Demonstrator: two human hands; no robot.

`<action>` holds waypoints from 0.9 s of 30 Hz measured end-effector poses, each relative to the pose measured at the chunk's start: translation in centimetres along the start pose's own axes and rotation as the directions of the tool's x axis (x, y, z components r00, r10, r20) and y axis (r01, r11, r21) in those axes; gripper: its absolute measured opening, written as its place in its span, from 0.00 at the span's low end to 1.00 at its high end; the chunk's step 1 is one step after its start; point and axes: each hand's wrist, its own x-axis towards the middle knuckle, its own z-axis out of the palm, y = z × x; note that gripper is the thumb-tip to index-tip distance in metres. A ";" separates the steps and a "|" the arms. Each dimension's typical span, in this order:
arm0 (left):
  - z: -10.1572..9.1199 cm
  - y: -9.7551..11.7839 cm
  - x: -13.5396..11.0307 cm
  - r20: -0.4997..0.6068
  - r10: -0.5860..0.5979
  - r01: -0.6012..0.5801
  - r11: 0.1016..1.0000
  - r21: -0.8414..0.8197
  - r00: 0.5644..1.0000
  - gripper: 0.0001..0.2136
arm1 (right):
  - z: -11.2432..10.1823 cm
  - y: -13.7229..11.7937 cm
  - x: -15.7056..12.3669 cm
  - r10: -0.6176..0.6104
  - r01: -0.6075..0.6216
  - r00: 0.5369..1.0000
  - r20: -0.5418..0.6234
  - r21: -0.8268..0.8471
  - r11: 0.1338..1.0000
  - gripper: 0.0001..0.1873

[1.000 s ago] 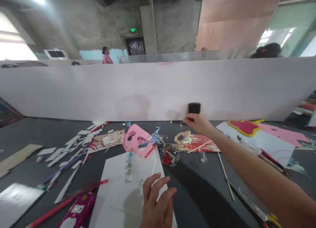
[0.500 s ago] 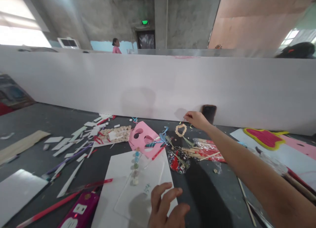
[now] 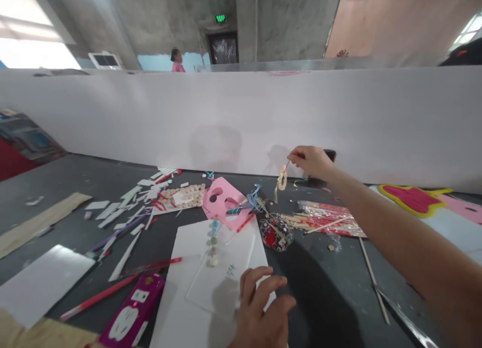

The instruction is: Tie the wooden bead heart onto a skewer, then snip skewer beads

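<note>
Hovering over the white sheet (image 3: 190, 247) at the near part of the desk (image 3: 339, 267), the left hand (image 3: 263, 308) had its fingers loosely curled and apart, with nothing visibly grasped. A careless drop or sideways sweep might have nudged the clear panel (image 3: 209, 290) or the bead strand (image 3: 214, 241) lying there. Farther on, the round floral piece (image 3: 271, 237), the packet of sticks (image 3: 327, 218) and the blue tassels (image 3: 256, 198) seemed likely snags, since a low swing could have caught the dangling pale tassel (image 3: 276, 195) among them. Beyond, the pale ring ornament (image 3: 282, 178) hung from a thin cord (image 3: 287, 163) pinched in the right hand (image 3: 311, 160), in front of the partition (image 3: 169, 122). With so little cord between the fingertips, a slip might have dropped it. The dark phone (image 3: 315, 181), partly hidden behind that hand, could have been tipped by a bumping wrist.

Half a second earlier, the ring had faced the camera as a heart-like loop, its tassel trailing right toward the sticks; now it hung narrower, tassel to its lower left. The right hand had risen and covered more of the phone, while the left kept much the same pose.
</note>
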 end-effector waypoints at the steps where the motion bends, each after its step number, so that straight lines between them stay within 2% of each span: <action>1: 0.0 0.1 0.0 0.002 0.006 -0.006 1.000 0.004 1.000 0.13 | -0.7 -0.3 -0.2 0.000 0.000 1.000 -0.013 0.009 1.000 0.12; 7: -0.7 1.7 1.2 0.051 0.051 -0.055 0.994 0.099 0.997 0.13 | -5.1 -2.4 -2.9 -0.016 0.020 0.997 -0.076 0.052 0.998 0.11; 10: -0.8 2.0 2.6 0.206 -0.004 -0.028 0.988 0.153 0.979 0.15 | -7.4 -3.1 -5.1 -0.026 0.032 0.993 -0.112 0.050 0.998 0.09; 13: 0.1 1.3 4.5 0.382 -0.063 -0.025 0.975 0.221 0.922 0.18 | -9.7 -3.4 -7.6 -0.024 0.027 0.989 -0.147 0.021 0.999 0.09; 16: 2.3 0.7 6.6 0.453 -0.117 -0.017 0.960 0.281 0.884 0.17 | -11.8 -3.0 -10.3 0.006 -0.003 0.985 -0.172 0.016 1.000 0.10; 18: 4.4 0.9 8.0 0.495 -0.087 -0.054 0.963 0.264 0.864 0.18 | -12.9 -2.3 -12.0 0.016 -0.013 0.984 -0.177 0.020 1.000 0.10; 23: 10.0 2.5 10.3 0.578 -0.049 -0.099 0.970 0.222 0.815 0.35 | -14.9 -0.2 -15.9 0.075 -0.083 0.979 -0.189 -0.037 0.996 0.11; 25: 11.6 2.8 10.6 0.611 -0.043 -0.110 0.971 0.211 0.791 0.31 | -15.5 0.7 -17.4 0.108 -0.122 0.975 -0.192 -0.058 0.991 0.11; 27: 12.8 2.9 10.5 0.634 -0.060 -0.103 0.971 0.218 0.771 0.19 | -16.0 1.4 -18.8 0.148 -0.161 0.972 -0.184 -0.055 0.985 0.11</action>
